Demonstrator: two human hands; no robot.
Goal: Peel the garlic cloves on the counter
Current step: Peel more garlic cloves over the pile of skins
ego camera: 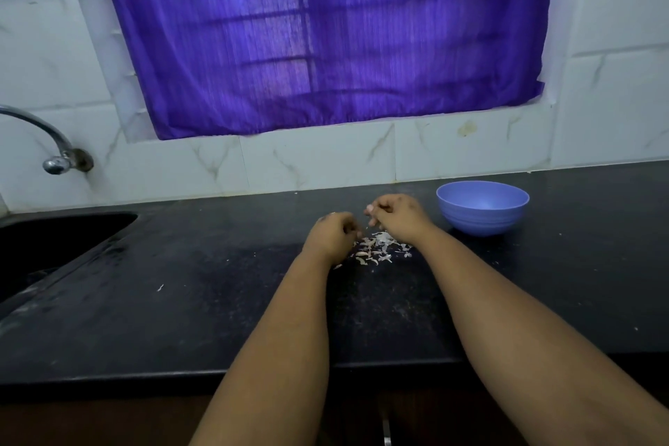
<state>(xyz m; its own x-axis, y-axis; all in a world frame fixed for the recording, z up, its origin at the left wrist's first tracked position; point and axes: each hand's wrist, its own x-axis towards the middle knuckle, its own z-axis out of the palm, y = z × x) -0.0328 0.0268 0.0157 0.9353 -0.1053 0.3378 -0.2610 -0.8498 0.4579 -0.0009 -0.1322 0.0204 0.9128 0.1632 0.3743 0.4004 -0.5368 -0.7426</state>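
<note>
A heap of pale garlic skins (378,246) lies on the black counter (181,300), between my two hands. My right hand (396,219) hovers just above the heap's far side and pinches a small pale garlic clove (370,208) at its fingertips. My left hand (331,235) is at the heap's left edge with its fingers curled inward. What lies inside them is hidden. The two hands are a short gap apart and do not touch.
A blue bowl (483,206) stands on the counter just right of my right hand, near the tiled wall. A black sink (54,239) is set into the counter at the far left, under a chrome tap (54,152). A purple curtain (325,33) hangs behind.
</note>
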